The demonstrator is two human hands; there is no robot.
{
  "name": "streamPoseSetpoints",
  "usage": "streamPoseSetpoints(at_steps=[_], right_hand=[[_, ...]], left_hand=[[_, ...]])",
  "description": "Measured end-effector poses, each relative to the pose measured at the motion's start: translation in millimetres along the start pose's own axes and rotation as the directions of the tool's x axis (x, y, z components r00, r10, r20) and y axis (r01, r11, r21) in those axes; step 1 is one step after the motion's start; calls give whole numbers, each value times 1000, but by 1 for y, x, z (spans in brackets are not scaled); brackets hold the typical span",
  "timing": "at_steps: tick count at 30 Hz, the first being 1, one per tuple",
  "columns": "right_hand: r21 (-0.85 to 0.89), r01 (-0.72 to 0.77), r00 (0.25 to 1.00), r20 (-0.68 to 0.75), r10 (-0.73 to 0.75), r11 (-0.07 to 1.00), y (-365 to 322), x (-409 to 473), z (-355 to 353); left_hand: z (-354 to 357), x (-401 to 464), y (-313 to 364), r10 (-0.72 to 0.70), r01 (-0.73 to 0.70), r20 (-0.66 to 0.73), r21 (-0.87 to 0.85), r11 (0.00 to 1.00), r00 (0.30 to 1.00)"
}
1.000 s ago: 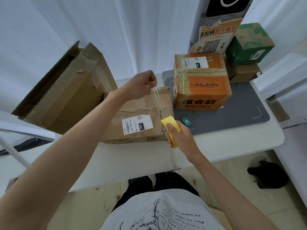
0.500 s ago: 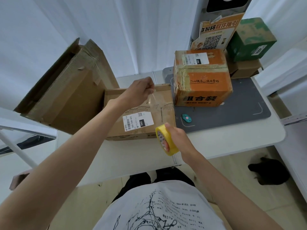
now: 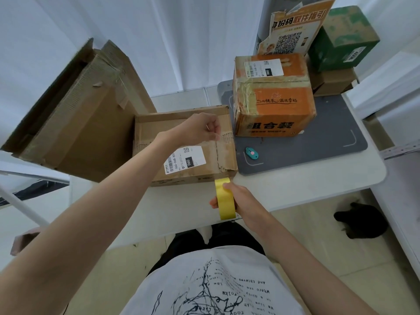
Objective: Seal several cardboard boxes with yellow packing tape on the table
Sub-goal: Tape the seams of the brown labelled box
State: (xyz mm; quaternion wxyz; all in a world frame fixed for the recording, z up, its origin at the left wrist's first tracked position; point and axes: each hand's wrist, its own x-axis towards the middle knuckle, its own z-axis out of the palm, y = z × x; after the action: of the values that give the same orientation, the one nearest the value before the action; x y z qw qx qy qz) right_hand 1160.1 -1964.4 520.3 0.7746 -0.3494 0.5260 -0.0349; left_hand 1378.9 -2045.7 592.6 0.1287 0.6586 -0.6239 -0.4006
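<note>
the flat cardboard box (image 3: 181, 144) on the white tabletop (image 3: 295, 185) bears a label reading "060-068-a0" and "060". the left hand (image 3: 200, 128) pinches a clear tape strip's end above it; the right hand (image 3: 241, 201) grips the yellow tape roll (image 3: 225, 198) at the box's near edge. the orange box (image 3: 272, 94) behind also shows "060".

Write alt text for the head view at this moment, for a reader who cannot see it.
Over a flat brown cardboard box on a white table, the person's left hand pinches the tape's free end while the right hand grips the yellow tape roll at the box's near edge. An orange box stands behind on a grey mat.
</note>
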Motion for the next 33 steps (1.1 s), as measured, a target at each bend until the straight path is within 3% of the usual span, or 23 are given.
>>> streamPoseSetpoints(at_steps=[5, 12, 16, 19, 22, 26, 30, 33], right_hand=[[19, -8, 1000, 20, 8, 1000, 17, 19, -4], [-2, -52, 997, 64, 52, 999, 28, 43, -4], [-95, -93, 993, 63, 100, 991, 33, 50, -10], [-166, -92, 985, 129, 114, 982, 31, 43, -17], [-194, -21, 965, 251, 71, 981, 19, 24, -17], [-158, 125, 930, 364, -60, 979, -26, -3, 3], [-87, 250, 913, 354, -205, 964, -73, -1, 28], [-99, 257, 929, 301, -217, 961, -91, 19, 40]], left_hand=[[17, -3, -8, 26, -26, 5, 74, 997, 1000], [50, -26, -21, 89, -70, -96, 183, 981, 991], [61, -41, -19, 77, -63, -74, 171, 983, 994], [62, -55, -13, 159, -138, -95, 197, 971, 983], [46, -64, -6, 249, -211, -126, 254, 944, 960], [-7, -64, 15, 259, -186, -211, 312, 932, 942], [-61, -60, 34, 239, -121, -322, 345, 931, 916], [-78, -60, 32, 210, -77, -311, 391, 917, 927]])
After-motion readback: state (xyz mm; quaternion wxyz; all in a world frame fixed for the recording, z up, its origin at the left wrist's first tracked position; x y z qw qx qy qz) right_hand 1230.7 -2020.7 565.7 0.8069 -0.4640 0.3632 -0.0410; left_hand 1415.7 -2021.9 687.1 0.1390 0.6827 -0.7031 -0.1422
